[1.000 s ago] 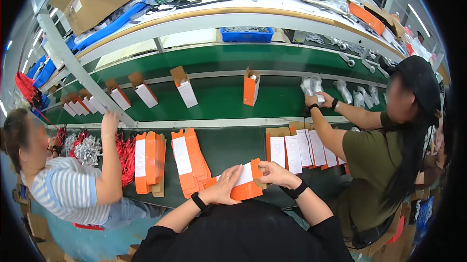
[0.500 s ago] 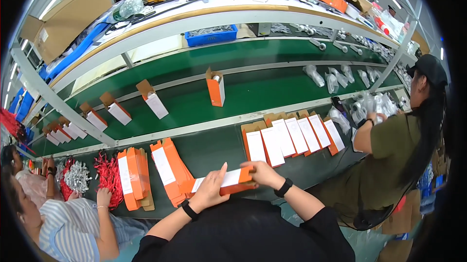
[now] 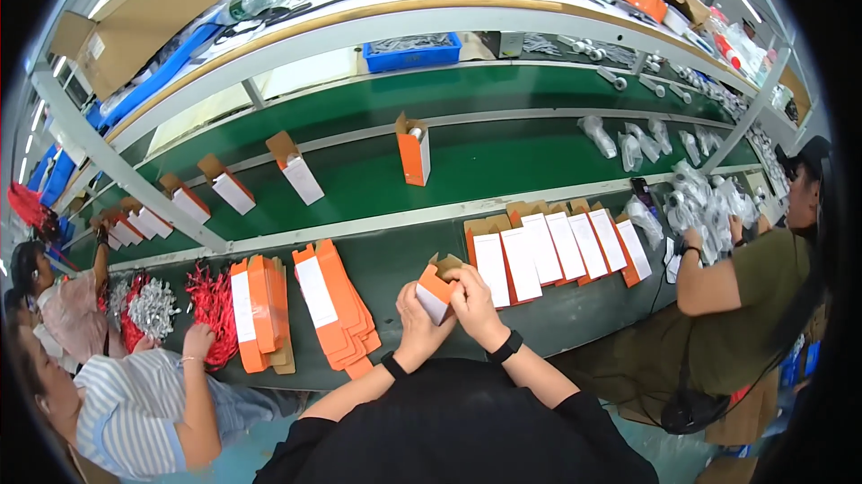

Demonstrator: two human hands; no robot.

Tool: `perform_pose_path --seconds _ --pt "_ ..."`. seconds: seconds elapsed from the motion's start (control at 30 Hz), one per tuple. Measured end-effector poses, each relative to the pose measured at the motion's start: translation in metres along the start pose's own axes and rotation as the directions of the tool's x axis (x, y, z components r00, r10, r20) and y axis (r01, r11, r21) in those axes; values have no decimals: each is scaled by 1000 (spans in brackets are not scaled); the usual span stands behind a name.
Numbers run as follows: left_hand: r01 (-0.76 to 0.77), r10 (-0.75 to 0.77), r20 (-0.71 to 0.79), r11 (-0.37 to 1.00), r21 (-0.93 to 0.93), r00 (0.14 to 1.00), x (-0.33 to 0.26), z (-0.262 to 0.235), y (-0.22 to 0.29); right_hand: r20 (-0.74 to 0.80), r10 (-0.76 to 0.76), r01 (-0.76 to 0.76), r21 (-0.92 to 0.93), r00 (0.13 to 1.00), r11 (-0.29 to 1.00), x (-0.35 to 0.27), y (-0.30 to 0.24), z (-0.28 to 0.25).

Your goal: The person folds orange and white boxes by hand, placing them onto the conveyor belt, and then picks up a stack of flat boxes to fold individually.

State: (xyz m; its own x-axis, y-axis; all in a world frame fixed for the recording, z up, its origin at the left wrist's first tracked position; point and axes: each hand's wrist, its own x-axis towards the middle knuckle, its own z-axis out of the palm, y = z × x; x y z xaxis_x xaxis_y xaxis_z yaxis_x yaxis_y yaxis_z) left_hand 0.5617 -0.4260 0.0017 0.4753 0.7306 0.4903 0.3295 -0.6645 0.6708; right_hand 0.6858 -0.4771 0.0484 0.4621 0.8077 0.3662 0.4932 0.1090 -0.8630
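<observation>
An orange and white carton stands tilted between my hands, its top end open and brown cardboard showing inside. My left hand grips it from the left and below. On its other side my right hand is wrapped around it, fingers at the upper edge. Just left of my hands lies a fanned stack of flat orange cartons with white panels. A second flat stack is beside it. To the right, several formed cartons lie in a row with brown flaps raised.
Upright cartons stand spaced along the green conveyor behind the workbench. Bagged parts are heaped by a co-worker on the right. Red cords lie near another co-worker on the left. A cluttered shelf spans above.
The carton has gone from lying lengthwise across my hands to tilted up with its open end on top. My right hand has moved from its end to its side.
</observation>
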Motion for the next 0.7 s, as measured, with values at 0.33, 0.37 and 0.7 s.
perform_pose_path --seconds 0.33,0.37,0.7 --pt "695 -141 690 295 -655 710 30 -70 -38 188 -60 4 286 980 958 3 18 37" --pt "745 -183 724 103 -659 665 22 -72 -72 331 35 -125 256 943 959 9 -1 36" --pt "418 149 617 611 -672 773 28 -76 -61 262 -70 -7 284 962 959 -6 18 28"
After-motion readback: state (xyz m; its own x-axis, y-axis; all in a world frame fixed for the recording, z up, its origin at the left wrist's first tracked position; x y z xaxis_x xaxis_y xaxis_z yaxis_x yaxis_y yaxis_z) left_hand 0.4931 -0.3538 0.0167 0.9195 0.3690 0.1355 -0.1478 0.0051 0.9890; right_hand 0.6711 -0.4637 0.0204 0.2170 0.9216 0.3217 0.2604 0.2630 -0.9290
